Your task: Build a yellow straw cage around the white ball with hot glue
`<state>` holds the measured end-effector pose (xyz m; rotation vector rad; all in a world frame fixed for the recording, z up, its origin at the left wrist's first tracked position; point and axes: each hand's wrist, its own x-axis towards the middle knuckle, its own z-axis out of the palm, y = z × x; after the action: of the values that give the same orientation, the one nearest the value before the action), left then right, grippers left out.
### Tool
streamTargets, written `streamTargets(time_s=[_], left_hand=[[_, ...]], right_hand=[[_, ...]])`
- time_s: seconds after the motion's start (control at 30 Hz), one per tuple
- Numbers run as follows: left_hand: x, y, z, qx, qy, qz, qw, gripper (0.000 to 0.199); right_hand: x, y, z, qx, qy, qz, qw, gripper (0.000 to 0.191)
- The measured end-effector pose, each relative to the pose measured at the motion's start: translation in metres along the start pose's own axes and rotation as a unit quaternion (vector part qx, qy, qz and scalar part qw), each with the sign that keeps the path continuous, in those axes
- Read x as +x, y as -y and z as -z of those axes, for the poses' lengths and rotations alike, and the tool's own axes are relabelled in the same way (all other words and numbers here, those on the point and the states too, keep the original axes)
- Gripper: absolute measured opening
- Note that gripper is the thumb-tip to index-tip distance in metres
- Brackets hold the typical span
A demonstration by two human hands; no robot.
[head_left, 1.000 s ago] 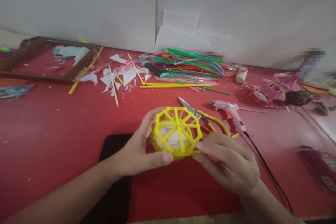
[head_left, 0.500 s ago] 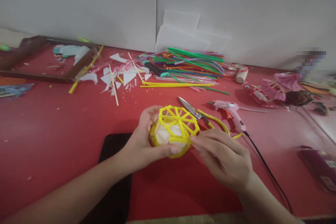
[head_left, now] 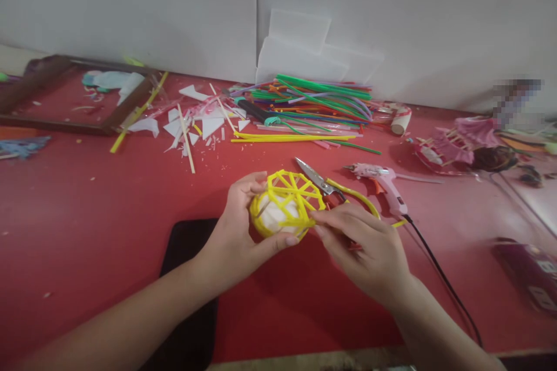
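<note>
Near the middle of the desk's (head_left: 265,324) front edge, the left forearm reaches in from the left-hand front corner, crossing a black flat slab (head_left: 187,313). The left hand (head_left: 235,229) is turned inward, its thumb along the near side of a yellow spoked frame (head_left: 297,192) and its fingers curled around the left side, cupping it. The right hand (head_left: 369,243), palm down and coming from the right, pinches the frame's near right rim between thumb and forefinger. White material (head_left: 274,214) sits inside.

Toward the right edge, a maroon object (head_left: 522,269) bears pale marks too blurred to read. Just beyond the hands lie scissors (head_left: 317,177) and a pink glue gun (head_left: 385,179). Toward the back edge are yellow strips (head_left: 287,138), then a multicoloured bundle of thin sticks (head_left: 322,95); white sheets (head_left: 300,58) lean on the wall (head_left: 174,11).
</note>
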<state>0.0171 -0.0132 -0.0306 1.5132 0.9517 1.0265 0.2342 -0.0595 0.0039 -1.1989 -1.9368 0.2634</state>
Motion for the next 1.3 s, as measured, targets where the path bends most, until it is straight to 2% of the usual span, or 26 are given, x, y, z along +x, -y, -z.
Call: streamTargets(time_s=[0.07, 0.23, 0.37, 0.5, 0.7, 0.8, 0.93, 1.07, 1.17, 1.3], left_hand=[[0.000, -0.001, 0.002, 0.018, 0.004, -0.015, 1.000, 0.058], [-0.001, -0.012, 0.007, 0.029, -0.057, -0.011, 0.998, 0.034], [-0.002, -0.017, 0.007, 0.165, -0.063, -0.097, 0.980, 0.018], [-0.005, -0.013, 0.006, 0.276, -0.053, -0.131, 0.951, 0.014], [-0.002, -0.003, 0.012, 0.320, -0.039, -0.137, 0.937, 0.011], [0.001, -0.004, 0.015, 0.328, -0.044, -0.140, 0.933, 0.005], [0.004, -0.009, 0.016, 0.319, -0.040, -0.138, 0.937, 0.016], [0.003, -0.011, 0.014, 0.263, -0.023, -0.071, 0.962, 0.028], [0.001, -0.010, 0.010, 0.205, -0.019, -0.020, 0.978, 0.027], [0.000, -0.009, 0.008, 0.144, -0.013, 0.010, 0.989, 0.025]], right_hand=[[-0.001, -0.001, -0.001, -0.004, -0.004, -0.004, 1.000, 0.021], [-0.001, -0.003, -0.002, -0.012, -0.005, 0.011, 1.000, 0.021], [-0.001, -0.004, -0.004, -0.022, -0.005, 0.025, 0.999, 0.020], [-0.001, -0.005, -0.006, -0.039, -0.001, 0.036, 0.999, 0.018], [-0.002, -0.009, -0.005, -0.058, 0.021, 0.053, 0.997, 0.011], [-0.002, -0.013, -0.002, -0.051, 0.055, 0.065, 0.995, 0.006], [-0.001, -0.018, 0.001, -0.053, 0.068, 0.064, 0.994, 0.007], [0.000, -0.018, 0.001, -0.048, 0.066, 0.052, 0.995, 0.008], [0.001, -0.016, 0.000, -0.050, 0.062, 0.044, 0.996, 0.009], [0.001, -0.014, -0.001, -0.061, 0.058, 0.047, 0.995, 0.009]])
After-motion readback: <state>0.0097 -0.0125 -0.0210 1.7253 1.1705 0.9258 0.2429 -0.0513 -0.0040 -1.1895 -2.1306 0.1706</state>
